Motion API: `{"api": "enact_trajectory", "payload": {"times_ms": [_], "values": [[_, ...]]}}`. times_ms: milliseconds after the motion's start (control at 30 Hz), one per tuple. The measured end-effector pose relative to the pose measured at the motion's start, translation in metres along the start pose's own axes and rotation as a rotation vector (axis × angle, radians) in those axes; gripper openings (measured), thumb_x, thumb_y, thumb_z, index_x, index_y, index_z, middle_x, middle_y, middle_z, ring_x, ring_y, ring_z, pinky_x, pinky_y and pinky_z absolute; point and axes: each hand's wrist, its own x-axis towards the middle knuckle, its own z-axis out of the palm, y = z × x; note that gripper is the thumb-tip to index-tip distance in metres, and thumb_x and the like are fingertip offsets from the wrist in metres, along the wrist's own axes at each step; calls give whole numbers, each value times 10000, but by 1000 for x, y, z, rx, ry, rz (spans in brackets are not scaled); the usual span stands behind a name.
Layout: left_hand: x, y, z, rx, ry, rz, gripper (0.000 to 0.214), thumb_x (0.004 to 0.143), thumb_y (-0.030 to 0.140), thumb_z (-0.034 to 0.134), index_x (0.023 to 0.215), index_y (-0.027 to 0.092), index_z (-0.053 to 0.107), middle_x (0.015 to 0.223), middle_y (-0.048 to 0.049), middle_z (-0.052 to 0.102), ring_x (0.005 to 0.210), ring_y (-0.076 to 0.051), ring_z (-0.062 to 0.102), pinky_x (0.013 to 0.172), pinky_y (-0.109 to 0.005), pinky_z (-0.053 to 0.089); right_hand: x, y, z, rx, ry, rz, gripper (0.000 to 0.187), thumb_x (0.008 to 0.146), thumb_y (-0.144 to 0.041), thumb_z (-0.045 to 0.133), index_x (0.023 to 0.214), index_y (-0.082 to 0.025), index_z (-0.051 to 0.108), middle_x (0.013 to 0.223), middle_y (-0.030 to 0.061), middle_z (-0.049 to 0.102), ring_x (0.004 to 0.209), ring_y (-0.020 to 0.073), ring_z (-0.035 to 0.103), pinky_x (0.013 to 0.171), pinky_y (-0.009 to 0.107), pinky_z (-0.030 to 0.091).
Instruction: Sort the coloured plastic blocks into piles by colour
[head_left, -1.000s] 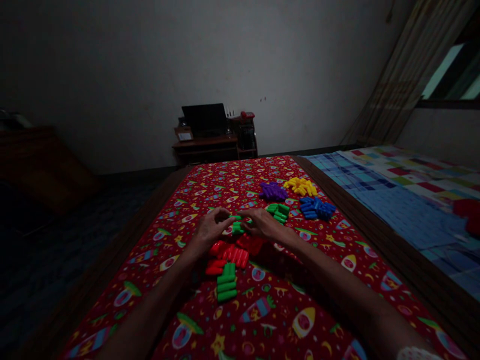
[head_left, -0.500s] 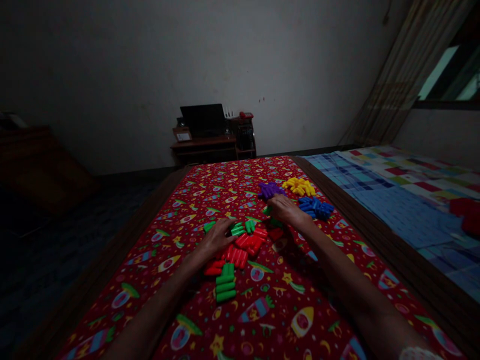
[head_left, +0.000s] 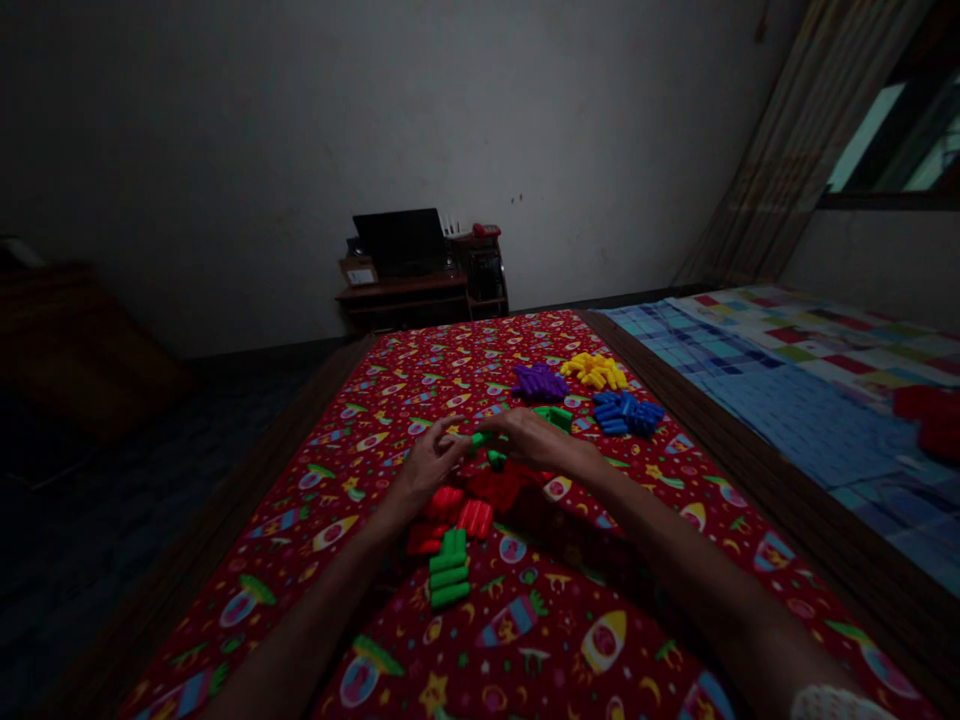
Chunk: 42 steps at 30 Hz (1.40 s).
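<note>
Right hand (head_left: pixel 529 440) drawn back from blue pieces (head_left: pixel 626 413) to left hand (head_left: pixel 429 465); hands together over green pieces (head_left: pixel 495 459), grip unclear. Green pieces just beyond red pieces (head_left: pixel 474 518) on bedspread (head_left: pixel 300 560).

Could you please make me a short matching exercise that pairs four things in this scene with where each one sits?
Things:
1. Black laptop
2. Purple plastic pieces
3. Blue plastic pieces
4. Stacked green plastic pieces

Places:
A. Closest to the camera of the four
B. Just left of the yellow plastic pieces
C. On a wooden desk by the far wall
D. To the right of the yellow pieces and nearer the camera

Pairs: 1-C, 2-B, 3-D, 4-A
</note>
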Motion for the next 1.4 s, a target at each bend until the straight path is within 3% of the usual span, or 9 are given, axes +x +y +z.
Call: {"api": "enact_trajectory", "payload": {"times_ms": [133, 267, 433, 600, 800, 900, 1000, 1133, 1400], "values": [[6, -14, -11, 140, 21, 91, 508, 791, 597, 543, 1065, 179, 632, 943, -79, 714, 824, -230, 679, 728, -369, 552, -5, 15, -10, -248, -22, 203, 186, 896, -196, 519, 918, -129, 691, 776, 85, 665, 667, 142, 560, 579, 241, 288], [11, -36, -35, 610, 112, 284, 349, 786, 463, 587, 993, 194, 669, 1077, -114, 677, 1052, -280, 605, 928, -433, 469, -15, 28, -39, -401, -99, 416, 186, 867, -263, 564, 856, -133, 697, 777, 104, 665, 692, 171, 589, 566, 254, 294], [9, -57, -53, 906, 16, 200, 305, 778, 355, 589, 1037, 212, 661, 1110, -119, 662, 1041, -283, 605, 919, -410, 462, -23, 31, -58, -419, -232, 612, 203, 843, -261, 575, 870, -125, 724, 821, 139, 699, 727, 223, 638, 559, 269, 333], [8, -58, -57, 904, 1, 176, 359, 775, 263, 548, 1121, 198, 619, 1178, -119, 648, 1107, -267, 587, 953, -380, 449, -22, 35, -57, -506, -96, 711, 274, 875, -294, 542, 985, -113, 715, 957, 181, 706, 884, 251, 658, 631, 268, 383], [10, -31, -53, 799, 29, -15, 403, 711, 250, 623, 1102, 151, 639, 1083, -130, 687, 1039, -293, 628, 913, -401, 478, -15, 12, -52, -407, 29, 533, 280, 914, -267, 487, 914, -125, 727, 839, 126, 706, 752, 175, 631, 610, 243, 343], [10, -16, -38, 452, 82, -54, 486, 673, 377, 695, 1110, 174, 631, 931, -72, 709, 889, -262, 668, 789, -389, 535, -7, -2, -28, -214, 37, 246, 219, 901, -215, 529, 1024, -139, 694, 853, 88, 700, 717, 137, 594, 625, 227, 343], [8, -6, -23, 34, 36, -78, 672, 615, 498, 741, 1179, 168, 581, 870, -43, 703, 787, -220, 677, 692, -351, 554, 0, -10, 0, -109, 29, -10, 358, 873, -192, 582, 1230, -156, 584, 938, 92, 692, 752, 140, 583, 640, 223, 346], [2, 0, -10, -169, -23, -139, 729, 570, 545, 777, 1165, 173, 576, 806, -19, 693, 763, -191, 677, 681, -305, 549, 3, -6, 16, -132, 38, -4, 327, 906, -149, 493, 1226, -150, 564, 850, 73, 684, 682, 135, 557, 587, 226, 296], [-6, 2, 5, -254, -54, -117, 612, 618, 507, 768, 1097, 160, 610, 981, -69, 706, 870, -235, 683, 752, -369, 568, -1, 16, -1, -23, -46, -36, 152, 854, -149, 599, 1006, -139, 601, 773, 22, 645, 658, 100, 523, 585, 201, 283]]}}
